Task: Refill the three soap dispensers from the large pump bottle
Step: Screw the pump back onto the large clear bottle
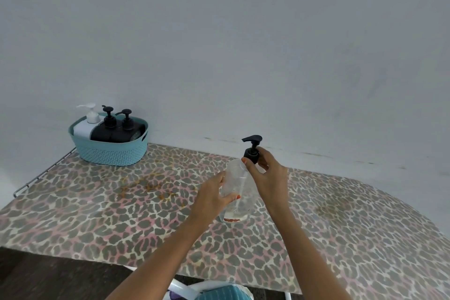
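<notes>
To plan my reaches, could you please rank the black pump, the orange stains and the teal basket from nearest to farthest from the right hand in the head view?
1. The black pump, gripped by the right hand atop the clear bottle.
2. The orange stains, on the table cover to the left.
3. The teal basket, at the far left corner.

teal basket on leopard-print tabletop

Bare surface is stretching wide between the basket in the far left corner and the clear bottle standing mid-surface; the wall is closing off the far edge.
</notes>
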`<act>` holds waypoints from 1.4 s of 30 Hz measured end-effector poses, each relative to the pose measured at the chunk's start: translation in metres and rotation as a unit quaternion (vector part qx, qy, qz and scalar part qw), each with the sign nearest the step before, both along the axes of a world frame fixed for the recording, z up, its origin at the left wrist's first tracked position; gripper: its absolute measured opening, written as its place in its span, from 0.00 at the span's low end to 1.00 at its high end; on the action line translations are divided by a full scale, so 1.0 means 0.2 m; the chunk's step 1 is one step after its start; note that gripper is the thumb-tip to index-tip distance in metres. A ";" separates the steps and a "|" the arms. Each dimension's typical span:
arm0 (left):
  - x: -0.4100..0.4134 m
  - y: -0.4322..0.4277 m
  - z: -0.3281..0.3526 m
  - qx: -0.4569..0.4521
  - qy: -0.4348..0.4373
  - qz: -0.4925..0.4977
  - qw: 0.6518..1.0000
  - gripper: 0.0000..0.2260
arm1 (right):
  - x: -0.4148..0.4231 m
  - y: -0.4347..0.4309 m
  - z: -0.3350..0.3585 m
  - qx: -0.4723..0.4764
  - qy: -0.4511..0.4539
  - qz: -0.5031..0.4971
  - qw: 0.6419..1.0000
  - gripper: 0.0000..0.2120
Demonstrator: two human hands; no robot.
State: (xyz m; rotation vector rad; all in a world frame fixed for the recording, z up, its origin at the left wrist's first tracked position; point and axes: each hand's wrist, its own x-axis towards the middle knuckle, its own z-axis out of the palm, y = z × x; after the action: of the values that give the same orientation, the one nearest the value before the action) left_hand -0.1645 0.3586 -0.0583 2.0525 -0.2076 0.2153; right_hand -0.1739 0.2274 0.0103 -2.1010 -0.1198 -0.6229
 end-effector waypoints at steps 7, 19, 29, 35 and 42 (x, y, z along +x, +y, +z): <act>0.00 0.00 0.00 0.004 0.002 -0.004 1.000 0.26 | 0.01 0.04 0.00 0.039 0.032 -0.011 0.999 0.16; 0.00 0.00 0.00 0.011 0.002 -0.005 1.000 0.25 | 0.04 -0.06 0.06 0.090 0.069 0.105 0.988 0.18; -0.02 0.00 0.02 0.010 -0.013 -0.002 1.000 0.24 | 0.07 0.00 0.07 0.067 0.086 0.073 0.991 0.24; -0.02 0.00 0.03 0.004 -0.007 0.000 1.000 0.24 | 0.05 -0.09 0.09 0.102 0.124 0.167 0.973 0.22; -0.03 0.00 0.04 0.017 -0.010 0.002 1.000 0.23 | 0.08 0.02 0.04 0.102 0.070 0.055 0.991 0.24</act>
State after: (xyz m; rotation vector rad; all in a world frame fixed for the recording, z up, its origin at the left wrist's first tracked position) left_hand -0.1706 0.3588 -0.0509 2.0852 -0.2206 0.2355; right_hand -0.1574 0.2315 0.0176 -1.9196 -0.0888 -0.4012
